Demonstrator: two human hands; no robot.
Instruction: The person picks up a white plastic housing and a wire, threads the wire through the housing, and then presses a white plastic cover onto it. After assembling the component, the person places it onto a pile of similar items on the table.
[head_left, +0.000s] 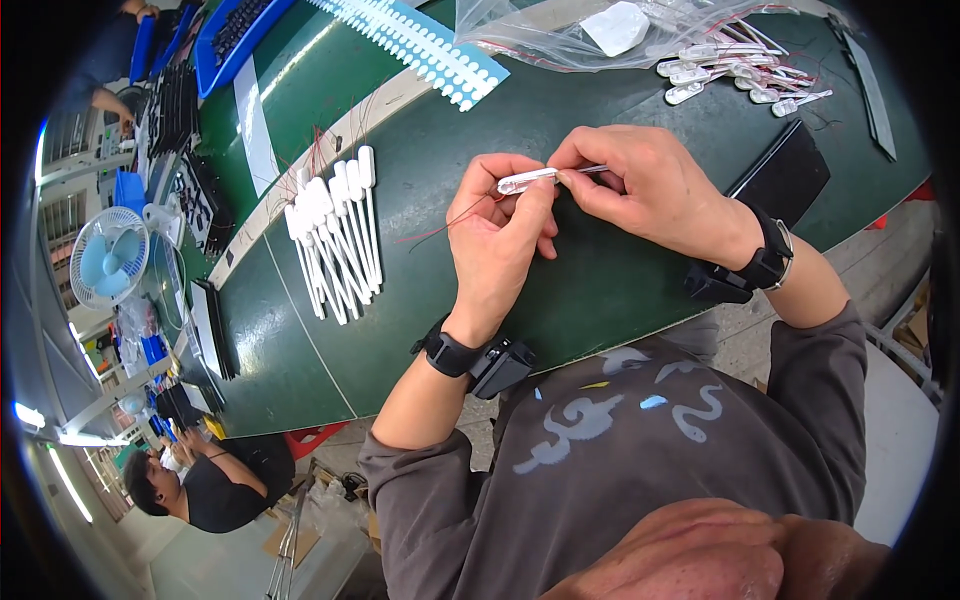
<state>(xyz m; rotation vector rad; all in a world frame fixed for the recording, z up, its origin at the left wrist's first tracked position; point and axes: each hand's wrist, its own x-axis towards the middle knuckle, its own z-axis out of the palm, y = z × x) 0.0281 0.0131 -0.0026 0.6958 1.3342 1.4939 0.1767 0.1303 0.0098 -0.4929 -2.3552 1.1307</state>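
Note:
Over the green table, my left hand point(505, 215) pinches a small white, long oval plastic piece point(527, 181) between thumb and fingers. Thin red wire point(440, 228) trails from beside it toward the left. My right hand point(650, 180) is closed at the piece's right end, its thumb and index fingertip gripping there; a thin stem shows between the fingers. What lies inside the curled fingers of either hand is hidden. Left of my hands lies a group of white paddle-ended sticks point(335, 235) in a loose row, with fine red wires at their heads.
At the far right, a pile of similar white wired pieces point(740, 72) lies beside a clear plastic bag point(560, 35). A sheet of white stickers point(415, 45) crosses the far edge strip. A black flat box point(783, 175) sits right. A fan point(108, 257) and another person point(215, 485) are left.

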